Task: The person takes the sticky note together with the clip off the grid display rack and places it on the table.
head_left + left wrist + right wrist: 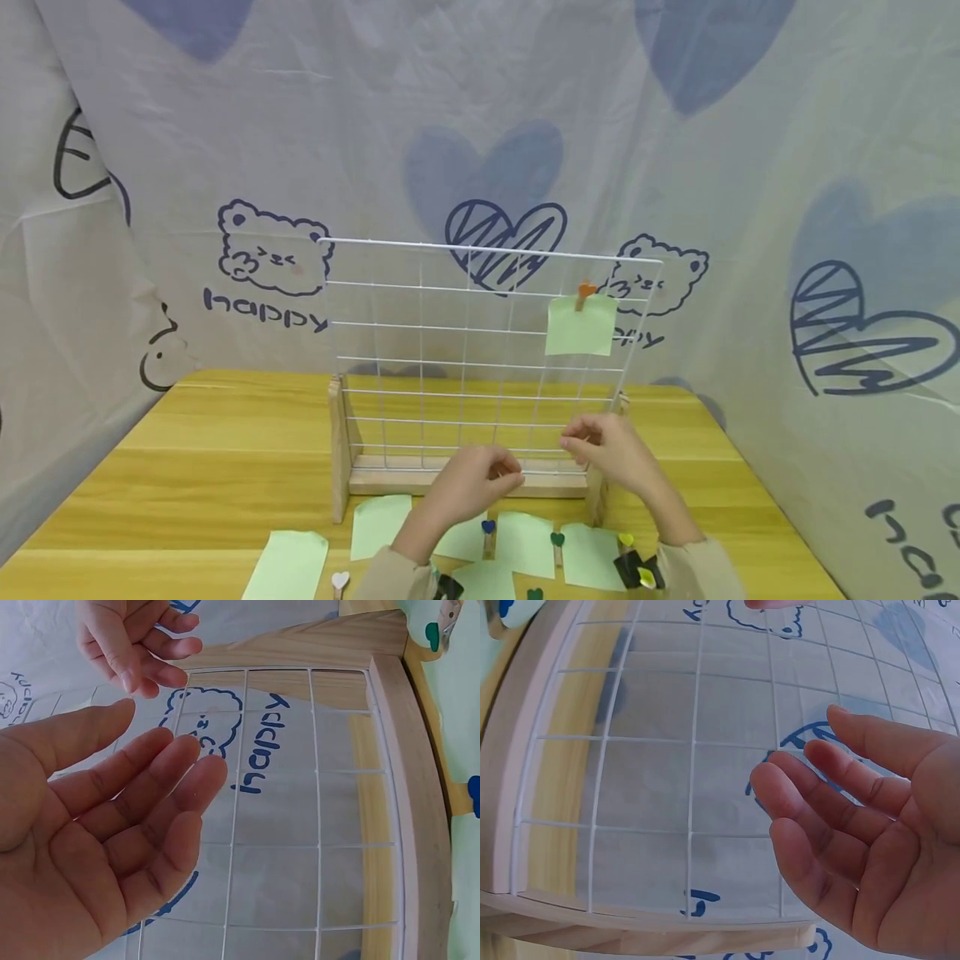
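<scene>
A white wire grid (442, 328) stands upright in a wooden base (468, 483). Near its top right, an orange heart clothespin (581, 298) clips a pale green paper sheet (579, 329) to the wires. My left hand (472, 483) is in front of the grid's lower middle, fingers loosely bent and nothing held. To its right, my right hand (611, 450) hovers before the lower right of the grid, also without anything in its fingers. Both wrist views show the palms, left (112, 825) and right (870, 832), with gaps between thumb and fingers.
Several pale green sheets (285, 567) lie on the wooden table (195, 467) in front of the stand. Among them are small clothespins with a white heart (341, 580), a blue heart (489, 528) and green hearts (557, 540). A printed cloth (360, 108) hangs behind.
</scene>
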### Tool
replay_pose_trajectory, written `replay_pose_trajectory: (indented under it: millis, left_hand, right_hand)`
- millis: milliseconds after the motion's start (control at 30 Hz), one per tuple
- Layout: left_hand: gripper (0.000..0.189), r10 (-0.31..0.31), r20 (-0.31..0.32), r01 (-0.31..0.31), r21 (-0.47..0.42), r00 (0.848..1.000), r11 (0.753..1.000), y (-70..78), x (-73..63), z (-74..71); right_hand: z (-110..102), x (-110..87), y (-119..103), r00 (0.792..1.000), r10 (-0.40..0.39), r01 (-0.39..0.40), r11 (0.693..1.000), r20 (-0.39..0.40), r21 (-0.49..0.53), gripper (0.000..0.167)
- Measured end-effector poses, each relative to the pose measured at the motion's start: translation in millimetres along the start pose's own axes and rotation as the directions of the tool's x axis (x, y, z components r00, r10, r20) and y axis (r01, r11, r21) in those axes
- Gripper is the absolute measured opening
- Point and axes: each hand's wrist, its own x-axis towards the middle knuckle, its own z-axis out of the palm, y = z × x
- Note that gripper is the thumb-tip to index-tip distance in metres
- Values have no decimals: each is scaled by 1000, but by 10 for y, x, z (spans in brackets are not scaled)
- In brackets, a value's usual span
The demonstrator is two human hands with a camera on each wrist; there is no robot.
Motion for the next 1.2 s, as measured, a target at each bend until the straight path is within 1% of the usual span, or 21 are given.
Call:
replay_pose_trajectory:
  millis: [100,200,333,433,600,733,1000,1200]
  left_hand:
    - [16,3,-26,-3,-3,1000,1000,7,43,-8]
    - [15,14,-64,-14,-4,998,1000,15,83,-15]
    - [13,62,-105,-62,7,993,998,34,129,-40]
    - [12,86,-129,-84,22,988,996,59,161,-63]
    - [13,72,-160,-64,56,985,996,117,222,-106]
    - [15,65,-184,-53,68,981,996,160,283,-130]
    - [15,90,-205,-73,90,975,993,268,379,-173]
    - [15,108,-240,-86,102,965,991,355,434,-215]
  right_hand:
    - [-48,13,-20,999,-27,27,1000,-38,-2,12]
    - [-85,23,-35,997,-34,34,999,-71,0,13]
    - [-116,35,-55,995,4,-3,1000,-102,9,14]
    - [-148,50,-75,992,12,-12,1000,-127,4,15]
    - [-205,109,-119,985,-30,22,999,-169,-46,12]
    - [-247,160,-156,975,-57,43,997,-216,-69,10]
    - [-351,220,-247,965,-63,45,996,-255,-75,12]
    - [-426,294,-335,946,-109,74,990,-307,-121,12]
